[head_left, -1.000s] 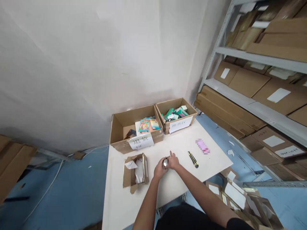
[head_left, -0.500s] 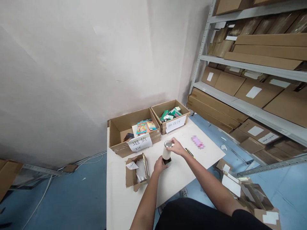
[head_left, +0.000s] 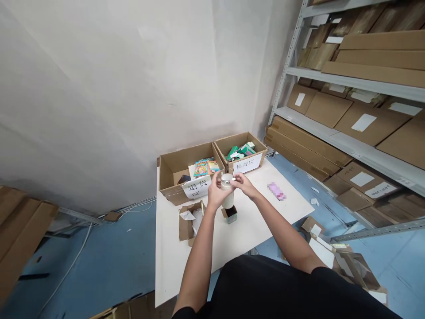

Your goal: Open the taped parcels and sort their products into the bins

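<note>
Between my hands is a cream-white insulated cup (head_left: 227,200) with a silver top, held upright over the table. My left hand (head_left: 217,193) is wrapped round its left side near the top. My right hand (head_left: 244,185) is closed at the right side of the top, fingertips against the rim. Just below the cup stands a small, open-topped green carton (head_left: 231,216) with a dark inside. Left of it lies an opened cardboard box (head_left: 186,227) with white paper inside, partly hidden by my left forearm.
Two labelled cardboard bins stand at the table's back: a larger one (head_left: 169,196) with booklets, and a smaller one (head_left: 229,165) with green packets. A blurred pink item (head_left: 276,191) lies on the white table (head_left: 252,230). Shelving (head_left: 332,133) with cartons rises at the right.
The cup has come up out of the small carton, which now stands on the table by itself. My left hand has moved from the carton to the cup. The view has shifted slightly.
</note>
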### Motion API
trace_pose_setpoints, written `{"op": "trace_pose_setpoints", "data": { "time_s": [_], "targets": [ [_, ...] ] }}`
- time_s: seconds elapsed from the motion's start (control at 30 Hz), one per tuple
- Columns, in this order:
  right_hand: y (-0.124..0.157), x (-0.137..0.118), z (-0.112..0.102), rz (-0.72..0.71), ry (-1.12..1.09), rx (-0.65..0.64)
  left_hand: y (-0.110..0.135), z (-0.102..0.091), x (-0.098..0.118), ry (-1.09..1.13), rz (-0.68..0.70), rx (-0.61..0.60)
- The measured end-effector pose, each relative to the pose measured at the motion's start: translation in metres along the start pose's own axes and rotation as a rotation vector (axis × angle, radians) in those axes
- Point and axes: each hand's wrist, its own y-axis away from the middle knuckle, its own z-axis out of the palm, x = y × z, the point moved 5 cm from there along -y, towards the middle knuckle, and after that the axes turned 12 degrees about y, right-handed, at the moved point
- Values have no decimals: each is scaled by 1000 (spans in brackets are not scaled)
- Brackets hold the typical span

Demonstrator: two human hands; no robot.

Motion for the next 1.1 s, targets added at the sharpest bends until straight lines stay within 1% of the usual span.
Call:
{"op": "trace_pose_setpoints", "data": {
  "time_s": [0.07,0.1,0.13,0.17,0.2,0.27,0.3,0.33,0.43,0.47,0.5,0.6,0.63,0.73,0.77,0.8,0.9,0.93,0.97,1.03,1.1],
  "targets": [
    [8,-3,10,-47,-130,-173,-5,-3,7,160,-28,-33],
    [12,-4,16,-56,-165,-232,-7,-5,10,236,-38,-64],
    [16,-5,20,-54,-180,-254,-8,-6,13,292,-42,-95],
    [19,-6,24,-46,-178,-232,-10,-6,16,321,-40,-118],
    [22,-6,26,-36,-162,-176,-12,-6,19,326,-32,-128],
    [25,-8,26,-18,-110,-46,-16,-7,24,292,-19,-111],
    [26,-9,26,-16,-93,-13,-19,-7,25,273,-21,-94],
    [27,-10,26,-19,-94,-16,-21,-7,25,266,-30,-79],
    [28,-12,28,-21,-171,-144,-26,-7,26,319,-73,-73],
    [28,-11,27,-13,-188,-161,-27,-6,27,340,-78,-74],
    [28,-10,25,-3,-188,-144,-28,-6,29,349,-75,-71],
    [28,-8,18,9,-136,-17,-29,-5,37,311,-68,-43],
    [29,-8,18,5,-138,-19,-30,-4,39,299,-81,-39],
    [32,-10,24,0,-222,-159,-30,2,42,329,-150,-50],
    [33,-10,25,6,-242,-183,-30,5,42,344,-163,-57],
    [33,-9,24,15,-241,-169,-30,7,43,349,-165,-62],
    [33,-7,17,35,-147,2,-31,11,46,294,-140,-24],
    [33,-7,16,32,-122,35,-31,11,46,272,-139,7],
    [32,-8,16,24,-115,32,-32,11,45,261,-148,35],
    [32,-9,20,8,-155,-52,-32,12,43,283,-185,48],
    [32,-10,22,9,-195,-128,-34,15,40,334,-205,6]
  ]
}}
